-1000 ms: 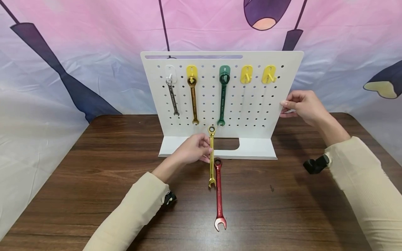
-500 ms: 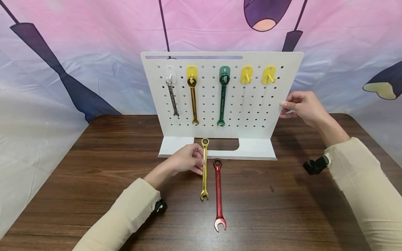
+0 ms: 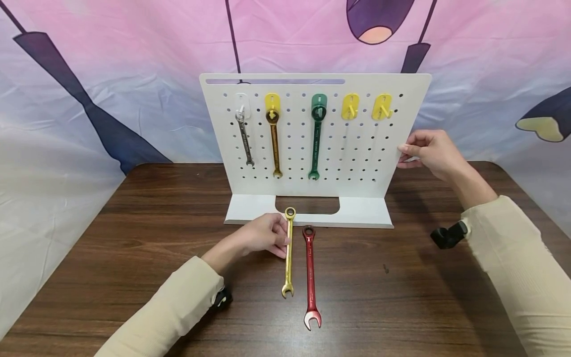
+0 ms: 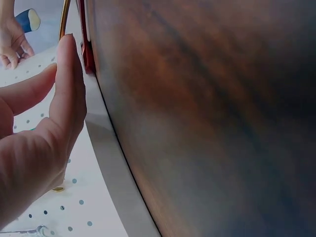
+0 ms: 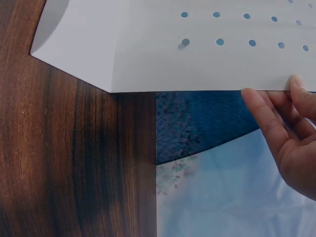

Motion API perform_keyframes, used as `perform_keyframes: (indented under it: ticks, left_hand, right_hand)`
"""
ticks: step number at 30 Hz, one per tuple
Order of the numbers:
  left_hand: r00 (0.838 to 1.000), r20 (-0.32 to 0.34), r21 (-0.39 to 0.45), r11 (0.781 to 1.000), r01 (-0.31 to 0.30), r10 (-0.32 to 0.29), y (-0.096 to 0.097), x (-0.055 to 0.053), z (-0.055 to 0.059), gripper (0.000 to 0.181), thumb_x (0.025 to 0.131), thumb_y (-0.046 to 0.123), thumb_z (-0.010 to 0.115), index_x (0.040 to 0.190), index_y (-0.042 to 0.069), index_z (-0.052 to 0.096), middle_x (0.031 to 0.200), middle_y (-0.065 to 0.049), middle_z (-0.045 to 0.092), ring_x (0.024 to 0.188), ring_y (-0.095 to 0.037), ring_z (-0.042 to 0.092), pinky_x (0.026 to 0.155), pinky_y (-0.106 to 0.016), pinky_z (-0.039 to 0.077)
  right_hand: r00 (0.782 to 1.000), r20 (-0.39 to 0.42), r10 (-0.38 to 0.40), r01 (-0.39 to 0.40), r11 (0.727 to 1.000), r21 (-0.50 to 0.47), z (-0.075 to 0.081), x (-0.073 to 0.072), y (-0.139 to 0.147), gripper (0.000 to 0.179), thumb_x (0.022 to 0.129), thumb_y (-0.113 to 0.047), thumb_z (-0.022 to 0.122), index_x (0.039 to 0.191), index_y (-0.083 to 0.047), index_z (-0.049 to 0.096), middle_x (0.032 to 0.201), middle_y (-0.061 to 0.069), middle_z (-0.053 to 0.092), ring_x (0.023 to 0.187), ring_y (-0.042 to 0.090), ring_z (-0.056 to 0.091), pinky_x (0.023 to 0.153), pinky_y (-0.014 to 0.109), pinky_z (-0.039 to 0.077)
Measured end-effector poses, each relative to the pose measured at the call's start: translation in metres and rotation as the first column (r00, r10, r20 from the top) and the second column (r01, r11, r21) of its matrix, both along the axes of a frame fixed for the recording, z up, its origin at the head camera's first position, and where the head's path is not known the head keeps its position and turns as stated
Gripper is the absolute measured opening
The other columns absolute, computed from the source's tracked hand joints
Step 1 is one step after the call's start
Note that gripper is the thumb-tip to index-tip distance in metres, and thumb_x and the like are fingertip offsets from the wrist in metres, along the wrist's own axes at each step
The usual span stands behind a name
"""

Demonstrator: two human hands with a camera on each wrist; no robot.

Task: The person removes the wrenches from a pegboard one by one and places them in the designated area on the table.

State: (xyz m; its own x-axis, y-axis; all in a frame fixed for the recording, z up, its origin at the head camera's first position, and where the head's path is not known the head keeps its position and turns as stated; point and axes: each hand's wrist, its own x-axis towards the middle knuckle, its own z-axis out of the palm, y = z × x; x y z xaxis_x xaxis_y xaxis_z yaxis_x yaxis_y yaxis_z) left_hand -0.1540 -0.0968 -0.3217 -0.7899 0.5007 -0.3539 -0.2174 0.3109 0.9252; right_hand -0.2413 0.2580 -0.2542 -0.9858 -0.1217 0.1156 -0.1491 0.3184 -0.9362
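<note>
My left hand (image 3: 263, 234) pinches a shiny gold combination wrench (image 3: 289, 263) by its upper shaft, ring end away from me and open end towards me. The left wrist view has only part of this gold wrench (image 4: 64, 22), at the fingertips. Just right of it, a red wrench (image 3: 311, 277) lies on the table, pointing the same way. With thumb and fingers, my right hand (image 3: 430, 148) grips the right edge of a white pegboard (image 3: 294, 188). In the right wrist view, the thumb is on the board's front face (image 5: 148, 64) and fingers reach behind.
From the pegboard's hooks hang a small chrome wrench (image 3: 245, 141), a bronze one (image 3: 274, 144) and a green one (image 3: 315, 144). Two yellow hooks (image 3: 350, 98) are at its right. The stand's base (image 3: 366, 210) rests on the dark wooden table (image 3: 134, 238), before a patterned cloth (image 3: 156, 49).
My left hand has drawn the gold wrench towards me and slightly left, away from the board's base and off the red wrench's ring end. The right hand stays on the board's edge.
</note>
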Motion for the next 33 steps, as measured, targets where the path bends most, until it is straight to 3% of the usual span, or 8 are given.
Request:
perform_keyframes:
  ticks: [19, 33]
  left_hand:
    - [1.0, 0.021, -0.107, 0.994, 0.002, 0.001, -0.0008, 0.0078, -0.0036, 0.012, 0.082, -0.015, 0.055, 0.088, -0.008, 0.047, 0.065, -0.01, 0.055, 0.052, -0.014, 0.058, 0.054, -0.026, 0.056]
    - [0.998, 0.048, -0.135, 0.99, 0.04, -0.034, -0.0012, 0.0102, -0.0046, 0.012, 0.082, -0.015, 0.056, 0.083, -0.008, 0.047, 0.065, -0.011, 0.054, 0.052, -0.014, 0.059, 0.057, -0.03, 0.058]
  right_hand:
    - [1.0, 0.014, -0.006, 0.006, 1.0, 0.015, 0.0006, 0.0011, 0.0012, 0.017, 0.09, -0.005, 0.056, 0.081, 0.01, 0.055, 0.075, 0.002, 0.064, 0.07, 0.017, 0.062, 0.069, 0.038, 0.057]
    - [1.0, 0.006, -0.01, 0.01, 1.0, 0.026, -0.0001, 0.0006, 0.0012, 0.018, 0.09, -0.005, 0.056, 0.082, 0.011, 0.055, 0.075, 0.003, 0.064, 0.07, 0.017, 0.062, 0.068, 0.038, 0.057]
